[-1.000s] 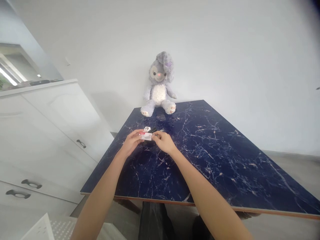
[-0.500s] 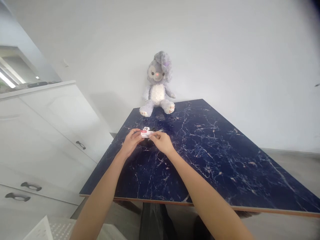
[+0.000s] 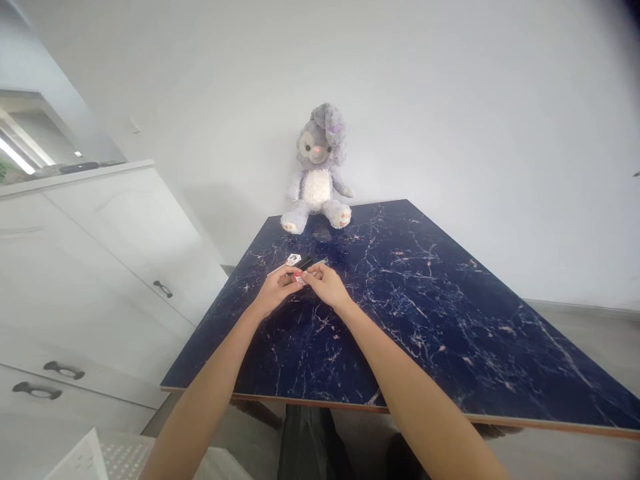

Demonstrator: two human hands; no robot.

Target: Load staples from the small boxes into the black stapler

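Over the near-middle of the dark blue marbled table [image 3: 410, 320], a small red-and-white box [image 3: 299, 277] is pinched between my two hands. My left hand [image 3: 276, 290] closes on its left side. On its right side, the fingers of my right hand [image 3: 324, 283] are pressed together and hide much of it. Just beyond the hands lie a small white box with black marks [image 3: 293, 259] and a black stick-like item [image 3: 306, 262]. A thin pale item shows beside my right fingertips, too small to name.
A grey plush rabbit [image 3: 318, 173] sits at the table's far edge against the white wall. White cabinets [image 3: 100, 267] with dark handles stand to the left. A white perforated basket or stool [image 3: 120, 457] is at the lower left.
My hands have drawn closer together, the left one moving right. The box has turned, and less of it shows between the fingers. The black item behind it is now more visible.
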